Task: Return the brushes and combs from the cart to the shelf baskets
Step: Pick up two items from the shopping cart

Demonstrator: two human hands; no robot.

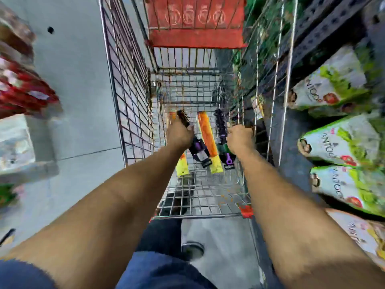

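Observation:
Both my arms reach down into a wire shopping cart [133, 113]. My left hand [180, 133] is closed around a dark bristled brush [184, 117] with a purple and black card [199, 150] at its handle. My right hand [239, 137] is curled into a fist beside a round black and purple brush [220, 124]; what it grips is hidden. An orange and yellow packaged comb [208, 140] lies on the cart floor between my hands. Another yellow pack [182, 166] lies under my left wrist. A purple-handled item [229, 160] lies by my right wrist.
The cart's red child seat flap [195, 21] stands at the far end. On the right, shelves hold green and white bags [341, 140]. Red packages [23, 90] are stacked at the left. The grey floor [79, 80] runs along the cart's left side.

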